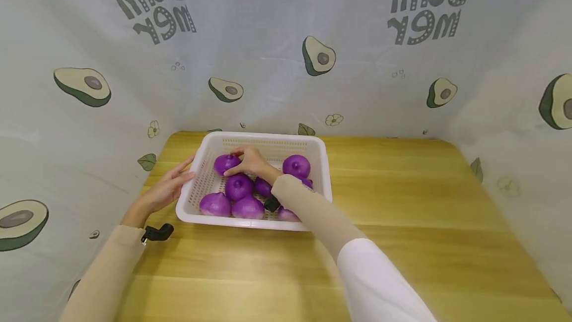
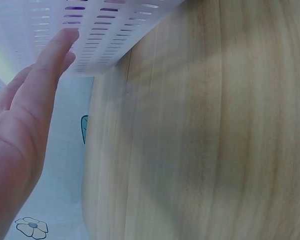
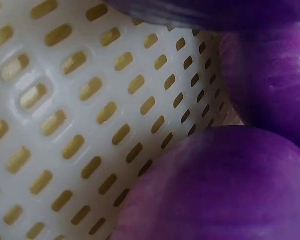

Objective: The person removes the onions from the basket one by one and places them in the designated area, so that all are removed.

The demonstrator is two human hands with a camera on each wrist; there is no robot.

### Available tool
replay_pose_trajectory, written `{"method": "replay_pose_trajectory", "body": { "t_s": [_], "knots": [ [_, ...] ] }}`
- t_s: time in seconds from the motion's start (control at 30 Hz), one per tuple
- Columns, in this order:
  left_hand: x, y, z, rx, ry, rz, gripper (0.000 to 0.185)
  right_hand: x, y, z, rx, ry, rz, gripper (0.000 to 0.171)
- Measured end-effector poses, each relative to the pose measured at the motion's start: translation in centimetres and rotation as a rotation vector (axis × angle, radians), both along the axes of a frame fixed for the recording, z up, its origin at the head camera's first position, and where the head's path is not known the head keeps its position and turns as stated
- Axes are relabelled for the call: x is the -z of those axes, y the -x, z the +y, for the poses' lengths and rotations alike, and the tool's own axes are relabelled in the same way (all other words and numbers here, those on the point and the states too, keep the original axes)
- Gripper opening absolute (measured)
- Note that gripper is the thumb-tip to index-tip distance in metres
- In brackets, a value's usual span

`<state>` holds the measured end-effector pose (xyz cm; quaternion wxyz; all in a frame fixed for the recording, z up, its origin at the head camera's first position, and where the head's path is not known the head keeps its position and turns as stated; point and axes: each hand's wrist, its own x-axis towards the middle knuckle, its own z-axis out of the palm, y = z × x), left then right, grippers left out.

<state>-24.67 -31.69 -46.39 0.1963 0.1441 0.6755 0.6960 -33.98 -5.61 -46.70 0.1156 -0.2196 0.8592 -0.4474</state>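
A white perforated plastic basket (image 1: 250, 223) stands on the wooden table, with several purple onions in it. My right hand (image 1: 253, 161) reaches into it and holds an onion (image 1: 223, 164) near the back left corner, thumb on one side and fingers on the other. Just in front of that one sits another onion (image 1: 239, 186). My left hand (image 1: 164, 190) is at the basket's left side, its fingers extended against the wall (image 2: 109, 40). In the right wrist view, onions (image 3: 220, 190) fill the right part over the slotted floor (image 3: 89, 130); the right hand is out of sight there.
Two onions (image 1: 215, 205) lie along the front wall at the left, and one (image 1: 296, 165) sits at the back right. My right forearm partly hides others. Wooden table (image 1: 402, 203) extends right of the basket. An avocado-print cloth (image 1: 268, 39) hangs behind.
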Motion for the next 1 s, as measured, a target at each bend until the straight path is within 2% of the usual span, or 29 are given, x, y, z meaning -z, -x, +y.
{"method": "replay_pose_trajectory", "body": {
  "t_s": [0.13,0.3,0.67,0.83,1.0],
  "knots": [
    [-0.7,0.1,-0.7,0.016,0.033,0.016,0.065,-0.1,-0.1,-0.6,-0.011,0.006,-0.001,0.075],
    [-1.2,0.1,-0.8,0.041,0.02,0.021,0.063,-0.3,-0.2,-0.8,0.01,0.029,-0.003,0.071],
    [-0.9,-0.2,-0.5,0.01,0.064,0.007,0.064,-0.3,0.1,-0.5,-0.002,0.063,-0.048,0.066],
    [-0.8,0.1,-0.4,0.01,0.032,0.025,0.063,-1.0,0.6,0.0,-0.01,0.146,-0.063,0.064],
    [-0.3,0.0,-0.3,0.015,0.019,0.009,0.063,-1.4,0.8,0.5,-0.01,0.145,-0.077,0.065]
  ]
}}
